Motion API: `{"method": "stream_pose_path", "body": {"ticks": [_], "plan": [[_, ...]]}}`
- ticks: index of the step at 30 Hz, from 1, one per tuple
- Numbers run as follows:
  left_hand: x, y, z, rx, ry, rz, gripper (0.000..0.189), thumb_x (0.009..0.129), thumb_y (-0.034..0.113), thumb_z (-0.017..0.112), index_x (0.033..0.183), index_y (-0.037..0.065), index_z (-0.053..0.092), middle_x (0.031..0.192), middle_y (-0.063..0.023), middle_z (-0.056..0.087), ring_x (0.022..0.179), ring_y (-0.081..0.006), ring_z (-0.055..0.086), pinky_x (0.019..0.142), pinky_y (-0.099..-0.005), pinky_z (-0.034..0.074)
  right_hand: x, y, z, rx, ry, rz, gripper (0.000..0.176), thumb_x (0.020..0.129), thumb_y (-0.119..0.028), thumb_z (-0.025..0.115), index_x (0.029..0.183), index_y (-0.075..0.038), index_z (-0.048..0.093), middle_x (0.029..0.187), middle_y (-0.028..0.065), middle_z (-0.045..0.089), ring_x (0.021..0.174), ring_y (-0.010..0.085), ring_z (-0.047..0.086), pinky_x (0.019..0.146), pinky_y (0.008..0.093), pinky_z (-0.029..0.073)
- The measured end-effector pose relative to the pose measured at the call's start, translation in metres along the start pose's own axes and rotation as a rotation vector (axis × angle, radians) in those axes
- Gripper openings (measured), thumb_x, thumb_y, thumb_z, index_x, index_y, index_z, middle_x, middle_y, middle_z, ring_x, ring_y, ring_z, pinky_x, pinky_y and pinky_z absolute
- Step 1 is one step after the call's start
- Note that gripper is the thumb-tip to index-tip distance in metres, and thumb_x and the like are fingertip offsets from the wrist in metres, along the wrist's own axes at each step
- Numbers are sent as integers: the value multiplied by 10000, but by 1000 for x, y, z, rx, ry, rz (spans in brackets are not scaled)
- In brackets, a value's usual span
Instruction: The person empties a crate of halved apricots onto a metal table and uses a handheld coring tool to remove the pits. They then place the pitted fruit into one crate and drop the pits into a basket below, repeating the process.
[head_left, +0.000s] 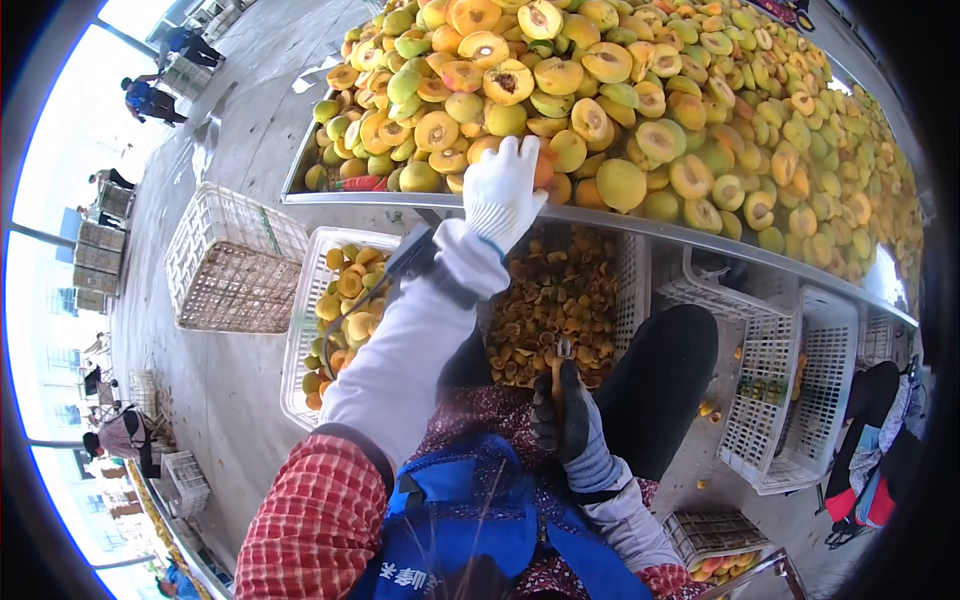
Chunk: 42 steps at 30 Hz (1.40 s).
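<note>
My left hand (503, 187), in a white knit glove, reaches to the front edge of a heap of yellow peaches (590, 120), many of them halved. Its fingers bend around an orange peach (543, 170), partly hidden by the glove. My right hand (563, 412), in a dark grey glove, is closed on a wooden-handled pitting tool (557, 385) in front of my lap. The tool's small metal tip points up, over a crate of brown-orange pits and scraps (555, 310) between my knees.
The heap lies on a metal-edged table (620, 222). A white crate of peach halves (300, 370) stands left, beside an upturned crate (235, 262). More crates (765, 400) stand at right, near clothing (880, 440). Other people (155, 100) work far left.
</note>
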<state>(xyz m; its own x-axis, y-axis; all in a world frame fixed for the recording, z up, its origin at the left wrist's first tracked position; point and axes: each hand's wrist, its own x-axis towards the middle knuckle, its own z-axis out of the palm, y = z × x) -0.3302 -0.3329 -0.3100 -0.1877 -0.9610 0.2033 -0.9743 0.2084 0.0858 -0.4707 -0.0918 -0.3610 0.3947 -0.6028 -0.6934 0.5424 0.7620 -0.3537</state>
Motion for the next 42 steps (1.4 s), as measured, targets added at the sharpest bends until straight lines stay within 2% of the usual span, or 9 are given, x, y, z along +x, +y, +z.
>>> {"method": "stream_pose_path", "body": {"ticks": [5, 9, 11, 13, 16, 19, 22, 37, 42], "plan": [[1, 3, -5, -313, 81, 41, 705, 735, 333, 771, 1323, 79, 478, 1167, -141, 591, 981, -298, 645, 827, -393, 528, 9, -10, -28, 148, 16, -66, 464, 943, -610, 493, 927, -148, 534, 595, -16, 446, 428, 95, 396, 354, 232, 299], [-75, -2, -14, -1715, -413, -1, 766, 763, 173, 715, 1431, 69, 355, 1245, -163, 548, 1015, -165, 562, 893, -289, 466, 31, 1, -41, -20, 137, -439, 412, 971, -525, 512, 966, -116, 560, 595, 7, 508, 448, 118, 492, 342, 260, 356], [-106, 0, -20, -1899, -559, 26, 835, 738, 222, 747, 1441, 97, 316, 1391, -197, 439, 1232, -218, 462, 1033, -334, 376, 3, -31, -3, -57, 37, -456, 393, 979, -488, 523, 994, -97, 569, 609, 15, 535, 461, 120, 519, 347, 271, 385], [-130, 14, -23, -1979, -479, -60, 908, 725, 319, 780, 1461, 89, 300, 1414, -236, 413, 1136, -227, 554, 972, -340, 459, 0, -25, 3, -230, -78, -602, 338, 990, -339, 534, 1128, -31, 548, 734, 66, 610, 576, 159, 593, 486, 316, 478], [-152, 20, -28, -1999, -356, -154, 840, 813, 440, 717, 1443, 51, 319, 1420, -218, 405, 1095, -216, 571, 829, -304, 526, -4, -28, 23, -873, -28, -998, 337, 923, -230, 624, 1162, -12, 529, 824, 166, 629, 690, 299, 649, 601, 387, 511], [-171, 32, -32, -1911, -227, -413, 642, 944, 478, 568, 1359, 7, 434, 1233, -166, 559, 952, -176, 613, 687, -251, 531, -16, -31, 35, -1292, 133, -935, 272, 879, -196, 654, 1062, -34, 535, 810, 206, 611, 721, 378, 644, 604, 419, 504], [-182, 38, -37, -1774, -119, -544, 446, 1035, 377, 431, 1227, -6, 553, 987, -123, 659, 811, -144, 626, 660, -247, 521, -22, -21, 38, -1251, 161, -941, 237, 840, -147, 659, 1003, -47, 517, 792, 214, 602, 729, 401, 639, 595, 444, 493], [-219, 63, -67, -1857, 209, -454, 297, 1014, 240, 517, 1178, -4, 556, 984, -109, 630, 788, -118, 588, 684, -231, 494, -32, 23, 38, -1123, 131, -1332, 358, 877, -104, 565, 1218, -5, 526, 890, 214, 592, 727, 400, 630, 605, 449, 490], [-219, 52, -59, -1477, 301, -319, 217, 961, 125, 542, 1126, 0, 604, 1009, -98, 647, 860, -138, 623, 780, -259, 494, -30, 30, 31, -1056, 133, -1296, 370, 929, -148, 528, 1209, 90, 491, 809, 202, 623, 649, 320, 645, 568, 397, 485]]}}
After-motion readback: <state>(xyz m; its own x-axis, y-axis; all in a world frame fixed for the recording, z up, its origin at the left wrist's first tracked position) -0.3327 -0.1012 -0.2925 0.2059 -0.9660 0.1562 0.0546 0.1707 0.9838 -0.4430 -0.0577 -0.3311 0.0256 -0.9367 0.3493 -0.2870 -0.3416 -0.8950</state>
